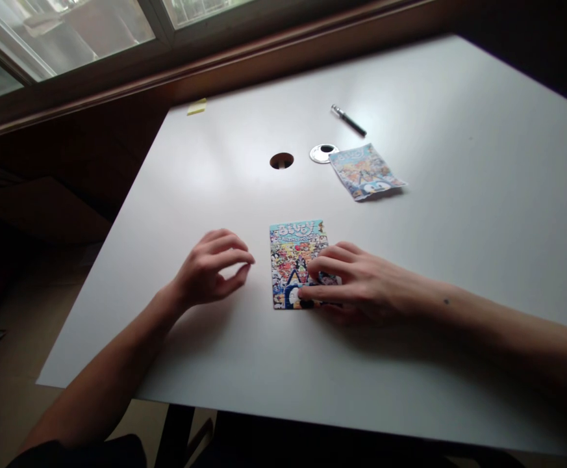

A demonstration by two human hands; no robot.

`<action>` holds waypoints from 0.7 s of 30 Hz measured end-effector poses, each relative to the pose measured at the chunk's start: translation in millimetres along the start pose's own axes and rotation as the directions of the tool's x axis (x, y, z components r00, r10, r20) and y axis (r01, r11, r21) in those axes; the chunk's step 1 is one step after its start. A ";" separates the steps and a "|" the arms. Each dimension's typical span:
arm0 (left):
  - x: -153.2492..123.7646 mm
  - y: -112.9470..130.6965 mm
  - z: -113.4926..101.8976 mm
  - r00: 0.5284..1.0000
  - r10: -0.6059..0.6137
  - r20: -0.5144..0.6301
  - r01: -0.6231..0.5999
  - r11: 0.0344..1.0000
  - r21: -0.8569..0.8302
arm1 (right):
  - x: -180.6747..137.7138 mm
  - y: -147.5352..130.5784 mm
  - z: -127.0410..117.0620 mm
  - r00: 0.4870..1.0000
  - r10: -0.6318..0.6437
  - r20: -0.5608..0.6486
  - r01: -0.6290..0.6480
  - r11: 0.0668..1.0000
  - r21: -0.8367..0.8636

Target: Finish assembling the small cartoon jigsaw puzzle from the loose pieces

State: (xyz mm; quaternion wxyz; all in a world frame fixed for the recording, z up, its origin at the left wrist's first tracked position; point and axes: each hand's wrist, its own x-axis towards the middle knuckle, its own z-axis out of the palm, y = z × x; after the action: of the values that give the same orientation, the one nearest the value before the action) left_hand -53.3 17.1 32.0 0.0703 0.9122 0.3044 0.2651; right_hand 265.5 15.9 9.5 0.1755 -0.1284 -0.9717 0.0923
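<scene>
A small jigsaw puzzle [287,260] with a crowded, colourful cartoon picture lies flat on the white table, its top edge away from me. My right hand [354,279] rests over its right side, fingers apart and bent, with a fingertip touching the dark blue part near the bottom. That hand hides the puzzle's lower right area. To the left of the puzzle, apart from it, my left hand [217,266] hovers just above the table. Its thumb and forefinger tips come together in a pinch, and nothing shows between them.
Beyond the puzzle lies a creased paper sheet [367,172] with a similar picture. Behind it are a round metal grommet cover [319,154] and a dark pen-like tool [349,120]. A round hole [282,161] pierces the tabletop. Yellow tape [197,106] marks the far left corner.
</scene>
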 end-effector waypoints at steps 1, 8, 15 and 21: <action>-2.5 -8.2 -5.6 0.998 -0.054 -0.028 0.056 0.998 0.041 | -0.4 -0.3 -0.1 1.000 -0.002 -0.002 0.002 1.000 -0.006; -11.2 -32.3 -17.8 0.966 -0.231 0.116 0.215 0.967 0.139 | -1.5 -1.6 1.5 0.991 0.063 -0.118 -0.059 0.998 0.037; -12.0 -32.9 -9.7 0.964 -0.241 0.110 0.235 0.970 0.067 | -2.1 3.1 2.9 0.925 0.275 -0.264 -0.263 0.961 0.081; -12.9 -32.1 -9.4 0.959 -0.253 0.126 0.250 0.968 0.037 | -0.4 1.9 2.2 0.924 0.284 -0.254 -0.272 0.959 0.082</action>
State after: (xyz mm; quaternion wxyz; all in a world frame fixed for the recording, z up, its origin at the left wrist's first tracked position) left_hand -83.7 35.0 25.0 0.1136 0.8821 0.4153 0.1911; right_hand 265.4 17.3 7.0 0.2912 -0.2720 -0.9092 0.1205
